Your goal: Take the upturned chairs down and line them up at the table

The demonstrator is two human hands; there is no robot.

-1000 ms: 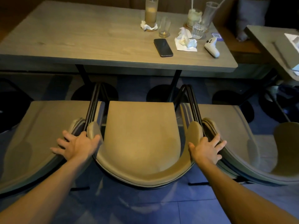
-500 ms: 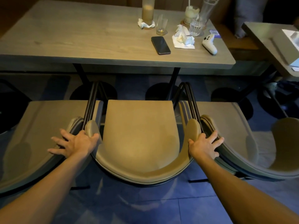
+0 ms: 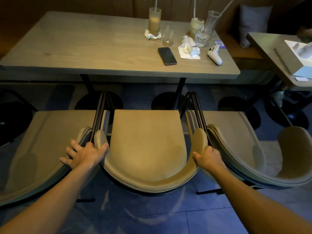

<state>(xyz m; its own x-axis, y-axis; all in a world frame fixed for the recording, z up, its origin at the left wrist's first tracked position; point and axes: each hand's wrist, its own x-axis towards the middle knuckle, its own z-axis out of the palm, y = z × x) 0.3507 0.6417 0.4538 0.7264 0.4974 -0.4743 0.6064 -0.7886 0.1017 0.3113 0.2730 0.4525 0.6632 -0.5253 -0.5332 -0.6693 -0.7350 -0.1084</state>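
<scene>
The middle chair [image 3: 148, 149] is set upright before the table [image 3: 94, 53], between two others cut off at the frame edges. Its armrests are gripped: left hand [image 3: 84, 155] fingers splayed, right hand [image 3: 210, 157] fingers hidden behind the arm.

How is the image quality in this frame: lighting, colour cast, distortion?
Head view: dim, warm light on the table and middle chair, a blue cast on the floor; wide-angle bowing curves the table edge; both outer chairs sit in shadow; detail is soft but readable.
</scene>
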